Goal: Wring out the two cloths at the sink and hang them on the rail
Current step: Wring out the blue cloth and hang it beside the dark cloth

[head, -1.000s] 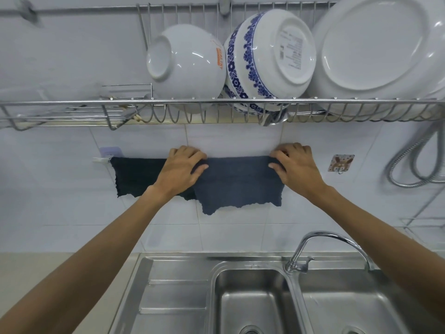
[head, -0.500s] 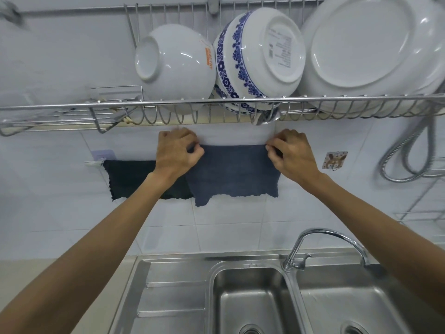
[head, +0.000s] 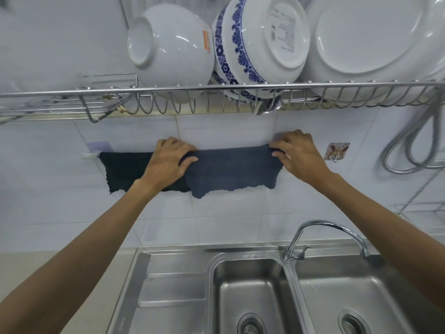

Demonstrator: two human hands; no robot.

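Observation:
Two cloths hang side by side on a wall rail (head: 89, 155) above the sink. The black cloth (head: 125, 172) drapes on the left part of the rail. The blue-grey cloth (head: 231, 172) hangs to its right and overlaps the black one a little. My left hand (head: 169, 165) pinches the blue-grey cloth's top left corner. My right hand (head: 297, 154) grips its top right corner at the rail. The rail itself is mostly hidden under the cloths; only its left end shows.
A wire dish rack (head: 216, 89) with two bowls and a plate hangs close above my hands. Below are a double steel sink (head: 252, 297) with a curved tap (head: 322, 235). A sticker hook (head: 336, 151) and a shower hose (head: 414, 145) are on the wall at right.
The view has shifted closer and slightly upward. Both hands stay on the blue-grey cloth's top corners, and the cloth lies stretched flatter along the rail.

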